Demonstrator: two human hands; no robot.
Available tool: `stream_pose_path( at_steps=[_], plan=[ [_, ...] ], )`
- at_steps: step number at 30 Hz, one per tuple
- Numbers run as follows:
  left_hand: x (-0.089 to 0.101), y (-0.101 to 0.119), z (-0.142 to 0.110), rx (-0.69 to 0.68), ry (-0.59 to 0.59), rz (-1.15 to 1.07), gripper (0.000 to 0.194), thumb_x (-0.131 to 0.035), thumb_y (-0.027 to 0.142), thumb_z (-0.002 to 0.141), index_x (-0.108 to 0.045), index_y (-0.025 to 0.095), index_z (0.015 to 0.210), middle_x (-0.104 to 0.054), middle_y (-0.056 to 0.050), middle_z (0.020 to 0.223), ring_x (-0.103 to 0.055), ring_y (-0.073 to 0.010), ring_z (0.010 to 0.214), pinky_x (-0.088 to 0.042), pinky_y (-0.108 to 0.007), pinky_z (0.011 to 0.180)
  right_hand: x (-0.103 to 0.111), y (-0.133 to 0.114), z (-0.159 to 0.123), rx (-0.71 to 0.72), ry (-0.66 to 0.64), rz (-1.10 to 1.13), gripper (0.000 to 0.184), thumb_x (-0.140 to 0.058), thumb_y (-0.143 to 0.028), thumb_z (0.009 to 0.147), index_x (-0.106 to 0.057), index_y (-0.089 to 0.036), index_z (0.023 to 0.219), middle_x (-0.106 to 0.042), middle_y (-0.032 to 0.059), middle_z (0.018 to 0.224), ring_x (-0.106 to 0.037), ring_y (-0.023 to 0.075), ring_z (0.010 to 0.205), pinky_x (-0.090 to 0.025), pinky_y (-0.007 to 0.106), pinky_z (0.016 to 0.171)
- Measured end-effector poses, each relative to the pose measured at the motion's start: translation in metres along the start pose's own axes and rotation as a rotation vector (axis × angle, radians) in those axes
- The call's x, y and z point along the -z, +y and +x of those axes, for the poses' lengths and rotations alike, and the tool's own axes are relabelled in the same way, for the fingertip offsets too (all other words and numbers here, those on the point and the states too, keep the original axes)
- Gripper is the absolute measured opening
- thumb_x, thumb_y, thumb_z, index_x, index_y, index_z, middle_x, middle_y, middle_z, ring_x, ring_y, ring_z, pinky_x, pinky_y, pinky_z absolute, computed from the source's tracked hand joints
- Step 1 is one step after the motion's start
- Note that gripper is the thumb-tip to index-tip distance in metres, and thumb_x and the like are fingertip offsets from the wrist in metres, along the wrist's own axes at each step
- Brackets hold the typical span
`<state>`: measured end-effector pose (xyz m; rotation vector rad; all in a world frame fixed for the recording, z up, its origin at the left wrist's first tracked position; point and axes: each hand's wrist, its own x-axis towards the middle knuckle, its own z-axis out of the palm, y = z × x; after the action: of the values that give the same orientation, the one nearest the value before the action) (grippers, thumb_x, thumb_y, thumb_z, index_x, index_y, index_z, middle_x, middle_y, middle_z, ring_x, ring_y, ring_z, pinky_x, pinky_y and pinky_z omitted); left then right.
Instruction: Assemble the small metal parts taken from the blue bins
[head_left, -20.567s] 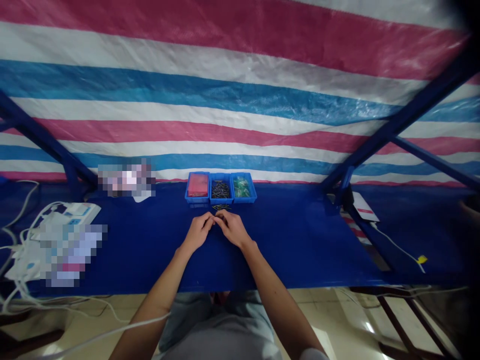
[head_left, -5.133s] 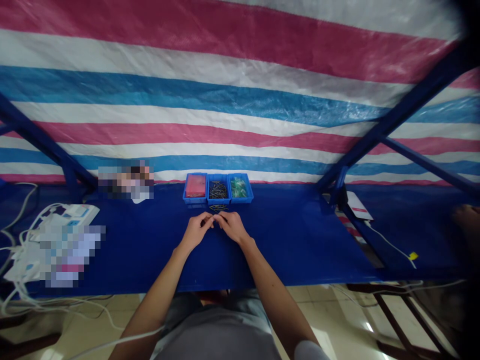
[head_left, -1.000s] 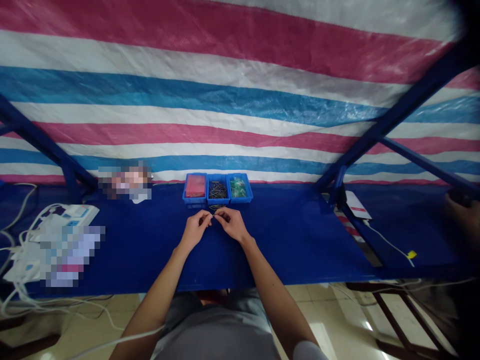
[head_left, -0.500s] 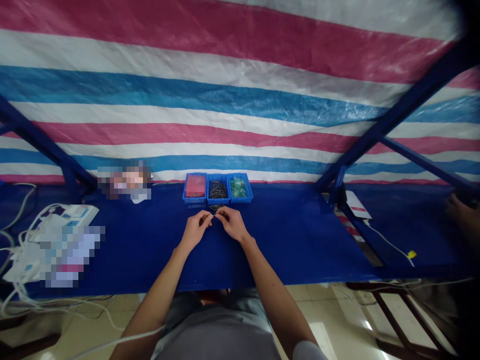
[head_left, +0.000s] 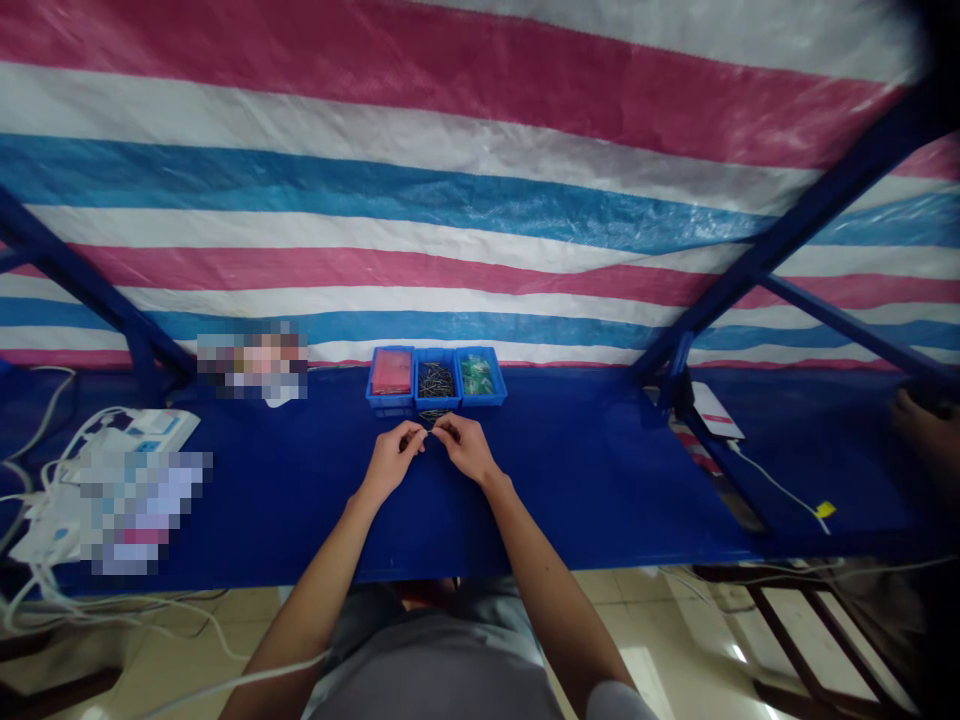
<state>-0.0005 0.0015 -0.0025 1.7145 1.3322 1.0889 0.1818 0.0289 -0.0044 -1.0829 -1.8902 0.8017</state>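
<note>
Hands — left [head_left: 392,461] & right [head_left: 466,449] — pinched together on sth too small to ID.

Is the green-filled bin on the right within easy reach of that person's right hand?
Probably yes: the right hand sits just short of the green-filled bin, with bare blue table between them and nothing blocking. Its fingertips, though, are pinched together with the left hand.

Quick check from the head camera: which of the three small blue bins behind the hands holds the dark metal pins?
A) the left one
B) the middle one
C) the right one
B: the middle bin shows the dark metal pins, while the left bin holds red contents and the right bin holds green ones.
</note>
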Motion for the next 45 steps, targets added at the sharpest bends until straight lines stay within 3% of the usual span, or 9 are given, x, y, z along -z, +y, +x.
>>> stream_pose_path(
  at_steps=[18, 26, 35, 45],
  plan=[
    [-0.0007, -0.0032, 0.0005, -0.005, -0.009, 0.009, 0.028, -0.054, 0.043, 0.095, -0.065, 0.018, 0.088, -0.067, -0.001, 0.072, -0.063, -0.0151, 0.066, -0.048, -0.024, 0.068, -0.0001, 0.0028, 0.0001, 0.012, -0.002, -0.069, 0.04, -0.045, -0.043, 0.101, -0.06, -0.019, 0.072, -0.056, -0.0008, 0.063, -0.048, 0.0129, 0.058, -0.035, 0.023, 0.059],
    [0.0001, -0.0006, -0.0003, -0.004, -0.001, 0.009, 0.029, -0.053, 0.043, 0.095, -0.065, 0.018, 0.088, -0.066, -0.001, 0.071, -0.062, -0.0148, 0.065, -0.048, -0.024, 0.068, 0.0003, -0.0004, -0.0013, 0.013, -0.005, 0.041, 0.019, -0.059, -0.036, 0.094, -0.069, -0.021, 0.097, -0.069, 0.0007, 0.079, -0.055, 0.0129, 0.062, -0.04, 0.023, 0.061],
    [-0.0003, -0.0007, 0.0002, -0.001, -0.013, 0.016, 0.027, -0.054, 0.042, 0.095, -0.065, 0.019, 0.088, -0.067, -0.001, 0.072, -0.063, -0.015, 0.066, -0.048, -0.025, 0.068, 0.0001, 0.0013, 0.0008, 0.046, 0.007, 0.035, 0.016, -0.056, -0.027, 0.094, -0.068, -0.02, 0.086, -0.067, 0.0013, 0.076, -0.058, 0.0149, 0.067, -0.041, 0.024, 0.065],
    [-0.0007, -0.0034, 0.0, -0.006, -0.018, 0.027, 0.027, -0.054, 0.042, 0.095, -0.065, 0.019, 0.089, -0.067, 0.0, 0.072, -0.063, -0.015, 0.066, -0.047, -0.025, 0.068, 0.0004, 0.0018, -0.0001, 0.039, -0.012, -0.103, 0.035, -0.045, -0.037, 0.102, -0.057, -0.02, 0.074, -0.058, -0.0006, 0.066, -0.05, 0.0129, 0.061, -0.035, 0.023, 0.062]
  ],
)
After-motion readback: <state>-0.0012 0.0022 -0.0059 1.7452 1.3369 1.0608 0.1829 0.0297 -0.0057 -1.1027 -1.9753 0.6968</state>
